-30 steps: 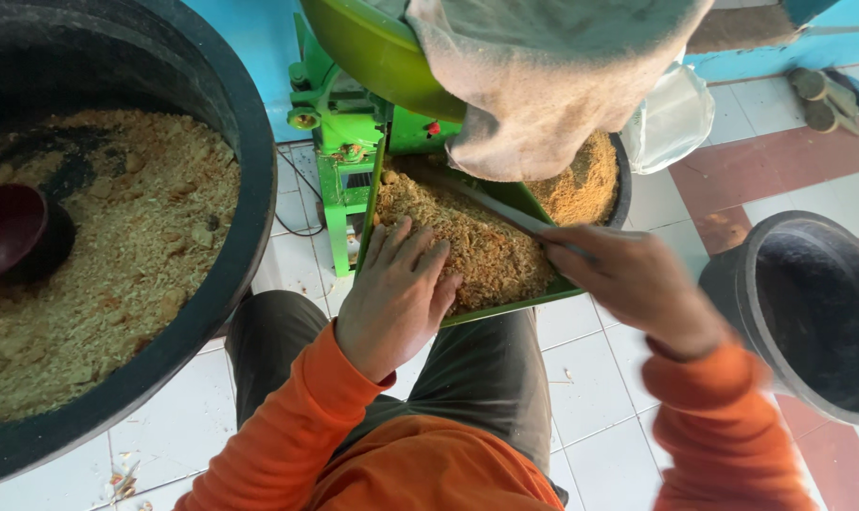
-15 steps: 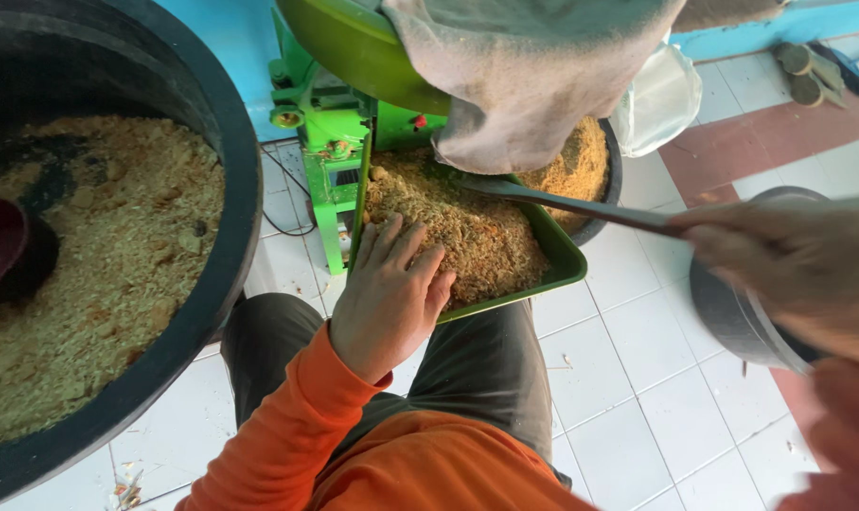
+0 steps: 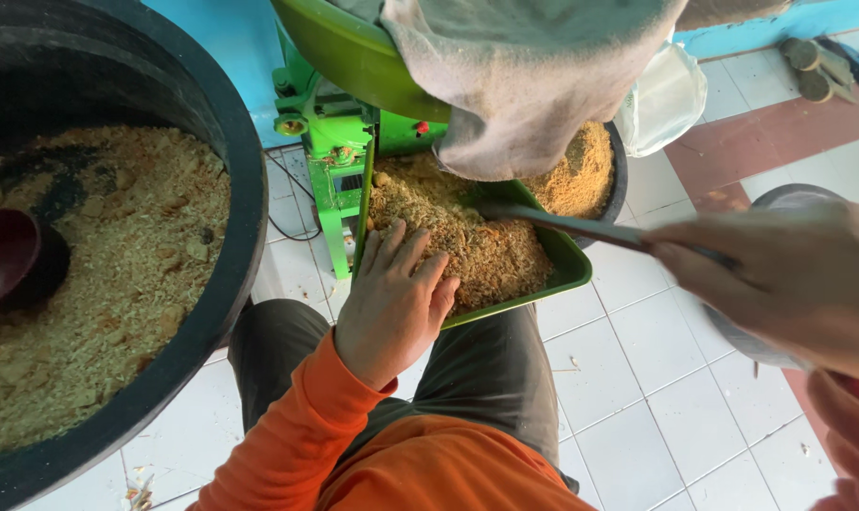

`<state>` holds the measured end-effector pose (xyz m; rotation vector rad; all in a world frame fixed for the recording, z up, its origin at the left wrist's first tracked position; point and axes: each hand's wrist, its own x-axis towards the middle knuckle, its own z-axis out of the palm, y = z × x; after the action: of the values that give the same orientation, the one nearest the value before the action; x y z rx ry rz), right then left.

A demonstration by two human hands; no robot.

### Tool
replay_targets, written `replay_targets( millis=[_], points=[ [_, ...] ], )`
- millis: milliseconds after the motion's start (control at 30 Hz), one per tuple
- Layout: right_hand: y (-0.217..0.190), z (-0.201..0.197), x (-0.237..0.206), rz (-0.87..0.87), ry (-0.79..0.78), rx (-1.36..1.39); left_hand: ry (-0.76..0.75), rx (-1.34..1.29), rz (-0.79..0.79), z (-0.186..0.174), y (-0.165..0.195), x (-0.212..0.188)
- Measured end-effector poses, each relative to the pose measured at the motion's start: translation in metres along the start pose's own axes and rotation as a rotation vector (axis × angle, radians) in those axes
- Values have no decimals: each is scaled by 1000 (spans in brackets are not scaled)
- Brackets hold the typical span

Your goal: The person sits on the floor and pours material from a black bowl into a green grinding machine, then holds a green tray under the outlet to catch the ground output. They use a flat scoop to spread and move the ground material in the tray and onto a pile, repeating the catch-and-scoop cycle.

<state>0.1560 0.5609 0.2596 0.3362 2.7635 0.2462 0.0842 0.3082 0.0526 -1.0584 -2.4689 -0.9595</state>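
Cloth (image 3: 533, 85) overhangs tray (image 3: 571, 270); black tub (image 3: 226, 151) stands left.

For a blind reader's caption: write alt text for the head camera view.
Seen from above, the left hand rests flat on brown meal in a green tray while the right hand holds a metal rod reaching into it. A big black tub of the same meal stands to the left, on white floor tiles.
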Motion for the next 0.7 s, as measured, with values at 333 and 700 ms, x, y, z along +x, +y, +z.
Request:
replay_targets(
  millis=[333,700],
  points=[
    [-10,122,23,-360,569,272,-47,-6,-23,1,2,0],
    [-42,34,-16,-209,510,392,-65,25,-36,6,4,-1]
  ],
)
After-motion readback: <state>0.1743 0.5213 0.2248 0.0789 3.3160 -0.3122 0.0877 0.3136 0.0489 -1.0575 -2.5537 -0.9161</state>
